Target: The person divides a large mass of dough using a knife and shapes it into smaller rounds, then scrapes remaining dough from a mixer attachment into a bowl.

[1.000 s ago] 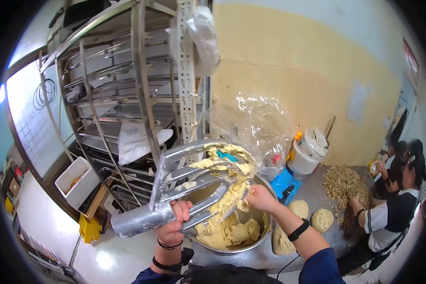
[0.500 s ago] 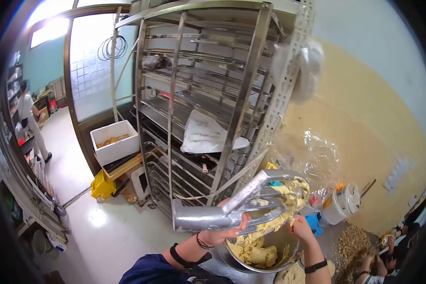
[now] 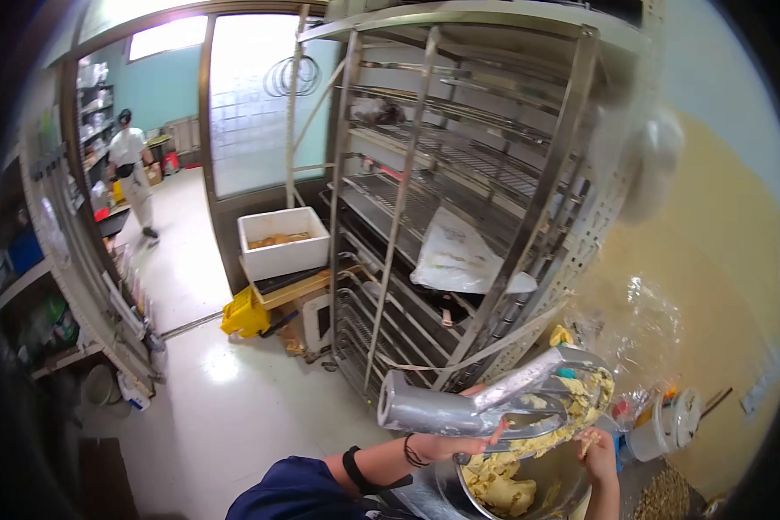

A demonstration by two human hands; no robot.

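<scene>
A large metal mixer paddle [image 3: 494,400] coated with sticky yellow dough [image 3: 581,407] is held tilted over a steel mixing bowl [image 3: 572,494]. My left hand [image 3: 459,442] is wrapped round the paddle near its thick shaft end. At the paddle's dough-covered far end, my right hand [image 3: 596,452] has its fingers closed on some of the dough. More yellow dough [image 3: 504,487] lies in the bowl, below the paddle.
Behind the bowl stands a metal tray rack [image 3: 407,217] holding a white plastic bag [image 3: 459,256]. A white foam box [image 3: 284,251] sits left of it above a yellow crate [image 3: 245,314]. White tub [image 3: 667,425] at right. A person [image 3: 133,169] walks beyond the doorway.
The view has swung left, so the rack, paddle and bowl appear further right. My hands remain at the paddle and its dough. The person beyond the doorway has changed stance.
</scene>
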